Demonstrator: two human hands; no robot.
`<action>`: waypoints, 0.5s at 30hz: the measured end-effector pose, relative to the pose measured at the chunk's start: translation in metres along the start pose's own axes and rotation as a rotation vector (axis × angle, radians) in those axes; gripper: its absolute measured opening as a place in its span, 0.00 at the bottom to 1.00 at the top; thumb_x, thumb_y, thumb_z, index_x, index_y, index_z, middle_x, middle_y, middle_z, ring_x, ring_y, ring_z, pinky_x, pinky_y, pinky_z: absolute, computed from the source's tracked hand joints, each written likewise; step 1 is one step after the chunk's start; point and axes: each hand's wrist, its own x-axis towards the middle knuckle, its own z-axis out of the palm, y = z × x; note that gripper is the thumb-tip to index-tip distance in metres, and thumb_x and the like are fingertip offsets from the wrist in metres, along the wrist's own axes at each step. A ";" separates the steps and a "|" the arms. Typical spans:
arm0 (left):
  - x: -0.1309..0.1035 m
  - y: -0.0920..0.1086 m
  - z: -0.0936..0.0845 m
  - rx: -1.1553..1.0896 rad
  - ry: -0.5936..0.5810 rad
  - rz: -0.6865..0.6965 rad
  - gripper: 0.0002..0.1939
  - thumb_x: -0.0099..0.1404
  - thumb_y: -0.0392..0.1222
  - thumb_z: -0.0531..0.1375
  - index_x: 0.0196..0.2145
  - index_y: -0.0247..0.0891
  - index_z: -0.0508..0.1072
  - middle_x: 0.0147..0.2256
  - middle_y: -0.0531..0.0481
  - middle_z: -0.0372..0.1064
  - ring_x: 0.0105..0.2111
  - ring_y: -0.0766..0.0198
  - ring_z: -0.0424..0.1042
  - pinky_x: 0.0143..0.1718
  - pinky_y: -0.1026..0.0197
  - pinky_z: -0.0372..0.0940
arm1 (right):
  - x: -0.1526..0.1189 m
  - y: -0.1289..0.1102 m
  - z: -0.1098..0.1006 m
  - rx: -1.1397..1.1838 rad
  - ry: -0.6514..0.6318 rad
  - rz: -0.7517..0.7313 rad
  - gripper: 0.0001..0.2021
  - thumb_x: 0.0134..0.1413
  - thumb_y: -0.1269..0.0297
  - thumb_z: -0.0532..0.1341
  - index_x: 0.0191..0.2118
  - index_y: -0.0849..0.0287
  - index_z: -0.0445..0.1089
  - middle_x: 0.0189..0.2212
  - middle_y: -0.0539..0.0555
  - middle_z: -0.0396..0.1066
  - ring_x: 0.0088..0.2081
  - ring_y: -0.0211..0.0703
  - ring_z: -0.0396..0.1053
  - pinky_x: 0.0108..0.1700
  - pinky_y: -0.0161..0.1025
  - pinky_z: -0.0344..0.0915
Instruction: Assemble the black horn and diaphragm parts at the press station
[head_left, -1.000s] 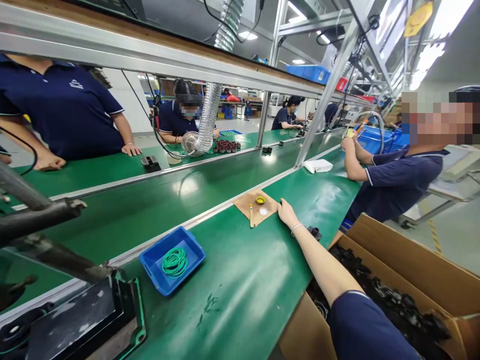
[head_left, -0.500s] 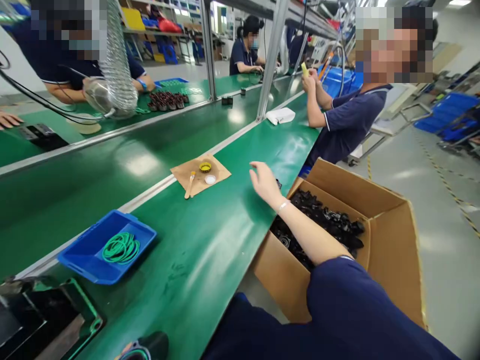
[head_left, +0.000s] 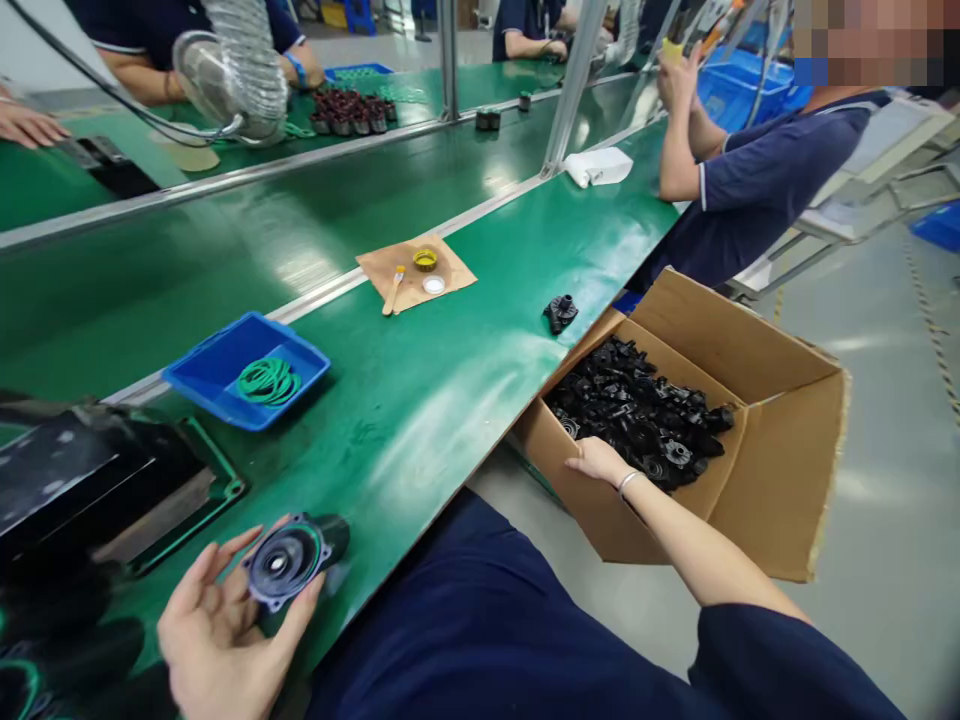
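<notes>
My left hand (head_left: pixel 232 620) holds a round black housing (head_left: pixel 289 562) by its rim, its open face with a green ring inside turned up, over the near edge of the green table. At the cardboard box (head_left: pixel 780 480), my right hand (head_left: pixel 600 462) has its fingers over the near left wall, closed on that edge. Many black parts (head_left: pixel 645 410) fill the box bottom. A single black part (head_left: pixel 560 314) lies on the table beside the box. Green rings (head_left: pixel 268 382) lie in a blue tray (head_left: pixel 217 372).
Brown paper (head_left: pixel 382 262) carries a brush, a yellow-filled lid and a white disc. A dark machine block (head_left: pixel 112 480) stands at left, black cylinders below it. A white bottle (head_left: pixel 598 166) lies farther back. A person (head_left: pixel 765 180) stands at the right; others sit across the table.
My right hand has moved from above the table down to the box wall. My left hand and the housing have come further into view. The camera has tilted down.
</notes>
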 end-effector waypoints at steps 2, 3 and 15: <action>0.002 0.002 0.000 -0.077 -0.058 0.019 0.47 0.49 0.42 0.71 0.63 0.43 0.56 0.54 0.39 0.69 0.48 0.49 0.77 0.48 0.50 0.73 | 0.003 0.002 -0.002 -0.009 -0.022 -0.003 0.15 0.64 0.59 0.60 0.51 0.61 0.68 0.50 0.57 0.69 0.48 0.45 0.71 0.49 0.47 0.71; 0.002 0.001 0.000 -0.105 -0.073 0.036 0.46 0.50 0.42 0.70 0.63 0.44 0.55 0.55 0.39 0.68 0.49 0.49 0.76 0.49 0.49 0.72 | 0.003 0.002 -0.004 -0.012 -0.032 -0.003 0.15 0.63 0.59 0.60 0.52 0.61 0.68 0.50 0.57 0.69 0.48 0.46 0.71 0.49 0.47 0.71; -0.006 -0.013 -0.003 -0.096 -0.029 0.206 0.45 0.50 0.41 0.71 0.61 0.43 0.54 0.61 0.40 0.54 0.60 0.44 0.65 0.59 0.40 0.65 | 0.002 0.008 -0.036 -0.064 -0.110 -0.025 0.13 0.64 0.59 0.60 0.42 0.65 0.71 0.33 0.50 0.74 0.31 0.36 0.73 0.34 0.36 0.71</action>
